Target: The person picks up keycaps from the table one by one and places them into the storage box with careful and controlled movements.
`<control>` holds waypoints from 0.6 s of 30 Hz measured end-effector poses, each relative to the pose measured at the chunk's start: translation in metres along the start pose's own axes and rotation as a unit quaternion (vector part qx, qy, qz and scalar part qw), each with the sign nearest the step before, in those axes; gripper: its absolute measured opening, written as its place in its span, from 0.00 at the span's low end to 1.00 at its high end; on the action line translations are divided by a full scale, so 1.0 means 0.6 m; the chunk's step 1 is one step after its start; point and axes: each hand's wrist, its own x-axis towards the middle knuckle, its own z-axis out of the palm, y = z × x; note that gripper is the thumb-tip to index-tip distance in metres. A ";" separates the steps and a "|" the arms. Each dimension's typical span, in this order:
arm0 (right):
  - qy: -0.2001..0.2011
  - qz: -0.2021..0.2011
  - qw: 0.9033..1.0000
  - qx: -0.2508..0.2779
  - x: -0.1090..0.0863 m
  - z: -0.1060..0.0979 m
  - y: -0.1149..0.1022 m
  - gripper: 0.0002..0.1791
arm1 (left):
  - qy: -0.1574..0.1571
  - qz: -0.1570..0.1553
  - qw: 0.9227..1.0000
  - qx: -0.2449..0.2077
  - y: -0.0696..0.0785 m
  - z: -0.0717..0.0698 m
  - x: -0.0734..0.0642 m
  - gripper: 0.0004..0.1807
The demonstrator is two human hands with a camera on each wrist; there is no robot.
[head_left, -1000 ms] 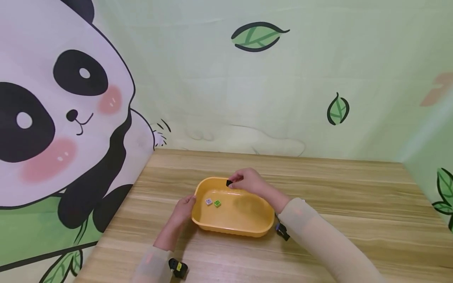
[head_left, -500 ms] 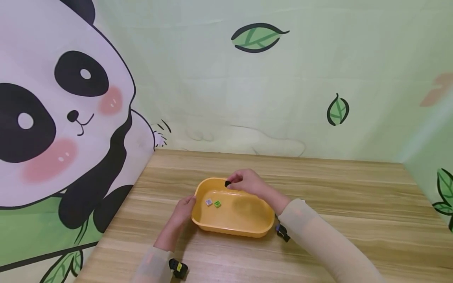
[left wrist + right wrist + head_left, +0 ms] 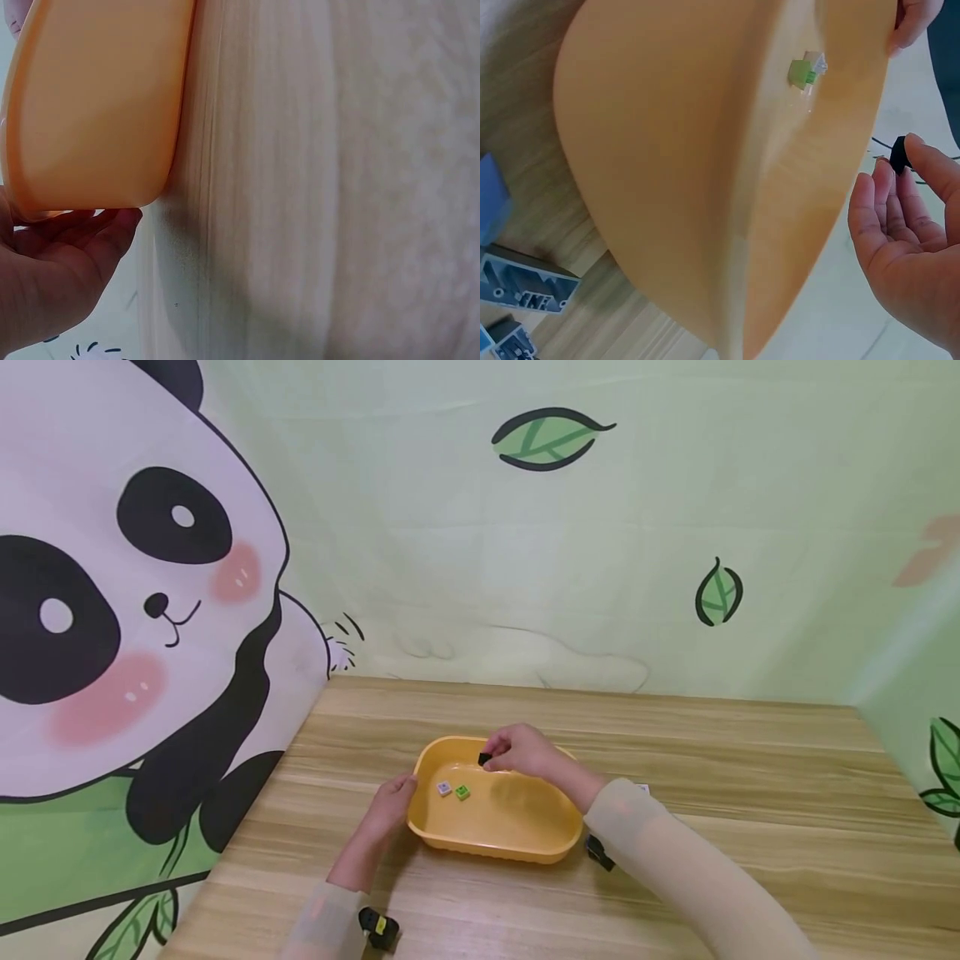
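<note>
A yellow-orange plastic basin [image 3: 517, 827] stands on the wooden table. My left hand [image 3: 392, 802] grips its left end; in the left wrist view the fingers lie against the outside of the basin wall [image 3: 97, 112]. My right hand [image 3: 525, 752] pinches a small black block-like piece [image 3: 484, 760] between thumb and fingertips, above the basin near its far rim. The right wrist view shows this black piece [image 3: 900, 154] at the fingertips; its exact kind is unclear. On the basin floor lie a small white piece [image 3: 444, 788] and a small green piece [image 3: 462, 792], side by side.
Right of the basin, the right wrist view shows a blue part [image 3: 491, 199] and hollow grey-blue plastic parts [image 3: 525, 281] on the table. A white edge [image 3: 642, 788] peeks out behind the right sleeve. Black devices sit by the left wrist [image 3: 378, 928] and right sleeve [image 3: 598, 852].
My right hand has come slightly lower and nearer with the black piece still pinched. The left hand, the basin and the two pieces in it stay put.
</note>
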 end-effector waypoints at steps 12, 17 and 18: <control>-0.020 -0.001 0.999 -0.040 0.006 0.008 -0.003 0.10 | -0.004 0.005 1.000 0.007 0.004 -0.002 -0.001 0.25; -0.030 0.006 0.998 -0.048 0.010 0.006 -0.010 0.10 | -0.001 0.007 1.000 0.010 0.002 0.000 -0.001 0.24; -0.031 0.008 0.998 -0.049 0.011 0.006 -0.012 0.10 | -0.001 0.009 1.000 0.008 0.001 0.000 -0.001 0.24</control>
